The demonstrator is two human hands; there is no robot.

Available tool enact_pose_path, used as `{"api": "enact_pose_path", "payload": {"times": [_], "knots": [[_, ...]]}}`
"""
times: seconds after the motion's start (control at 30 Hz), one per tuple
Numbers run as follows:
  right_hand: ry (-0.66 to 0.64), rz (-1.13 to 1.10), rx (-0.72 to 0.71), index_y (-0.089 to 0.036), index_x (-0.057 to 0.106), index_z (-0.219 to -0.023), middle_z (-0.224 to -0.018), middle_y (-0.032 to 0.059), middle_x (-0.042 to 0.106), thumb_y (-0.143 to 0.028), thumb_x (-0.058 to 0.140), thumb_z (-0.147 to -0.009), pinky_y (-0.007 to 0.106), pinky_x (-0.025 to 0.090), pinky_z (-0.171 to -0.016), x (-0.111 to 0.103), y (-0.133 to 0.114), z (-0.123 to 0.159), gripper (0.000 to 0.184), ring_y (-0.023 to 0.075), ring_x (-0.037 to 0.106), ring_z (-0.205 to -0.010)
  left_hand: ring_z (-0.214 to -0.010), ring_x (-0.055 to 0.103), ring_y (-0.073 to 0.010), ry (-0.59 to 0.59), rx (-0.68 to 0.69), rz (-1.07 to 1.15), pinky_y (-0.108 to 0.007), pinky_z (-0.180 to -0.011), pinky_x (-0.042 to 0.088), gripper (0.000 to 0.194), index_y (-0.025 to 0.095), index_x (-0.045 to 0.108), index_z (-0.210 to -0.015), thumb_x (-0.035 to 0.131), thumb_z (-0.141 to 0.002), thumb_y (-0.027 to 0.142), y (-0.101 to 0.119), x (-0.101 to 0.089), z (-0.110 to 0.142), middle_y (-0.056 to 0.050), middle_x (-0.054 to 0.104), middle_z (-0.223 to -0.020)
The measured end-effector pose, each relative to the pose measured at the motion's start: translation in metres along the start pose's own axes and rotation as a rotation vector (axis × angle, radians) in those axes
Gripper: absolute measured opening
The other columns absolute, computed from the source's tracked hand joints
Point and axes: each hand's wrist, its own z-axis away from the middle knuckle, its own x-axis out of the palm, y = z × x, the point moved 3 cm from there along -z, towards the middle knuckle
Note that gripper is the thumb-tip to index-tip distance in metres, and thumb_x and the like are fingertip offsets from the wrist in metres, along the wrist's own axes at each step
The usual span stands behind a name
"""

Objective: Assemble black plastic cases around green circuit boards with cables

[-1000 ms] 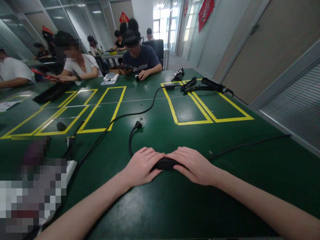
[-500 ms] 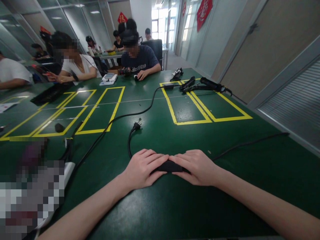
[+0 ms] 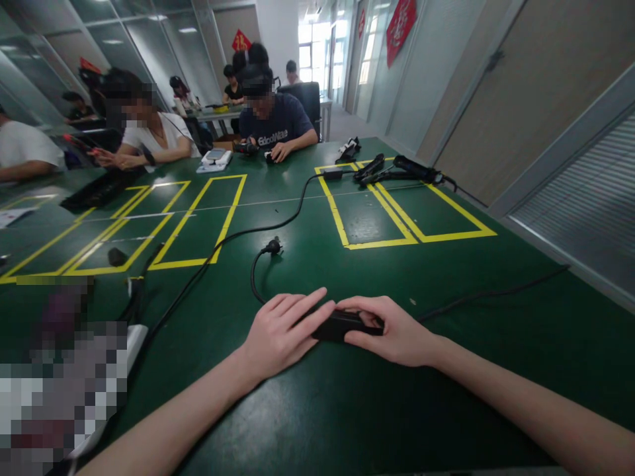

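A black power adapter brick point(image 3: 340, 325) lies on the green table point(image 3: 347, 410) in front of me. My right hand point(image 3: 391, 329) is curled around its right end, thumb at the near side and fingers over the top. My left hand point(image 3: 282, 330) lies over its left end with the fingers stretched out and slightly lifted. A black cord runs from the brick's left side in a loop to a plug point(image 3: 272, 247). Another thin cord point(image 3: 496, 293) leads off to the right.
Yellow tape rectangles point(image 3: 347, 238) mark the tabletop. A long black cable point(image 3: 238, 235) crosses toward a white power strip point(image 3: 133, 337) at left. Black tools point(image 3: 397, 168) lie at the far right. Other people sit working at the far end.
My left fingers have lifted and spread from the brick. My right hand has curled tighter round its right end, and more of the brick now shows between the hands.
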Motion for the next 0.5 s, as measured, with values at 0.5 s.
{"api": "enact_pose_path", "payload": {"times": [0.5], "knots": [[-0.034, 0.438, -0.134, -0.019, 0.065, -0.108, -0.092, 0.0056, 0.073, -0.040, 0.056, -0.102, 0.027, 0.046, -0.063, 0.0019, -0.0053, -0.0043, 0.023, 0.0171, 0.068, -0.072, -0.077, 0.068, -0.0205, -0.009, -0.180, 0.170, -0.036, -0.073, 0.050, 0.036, 0.017, 0.072, -0.104, 0.066, -0.099, 0.052, -0.0101, 0.0071, 0.0007, -0.006, 0.076, -0.084]]}}
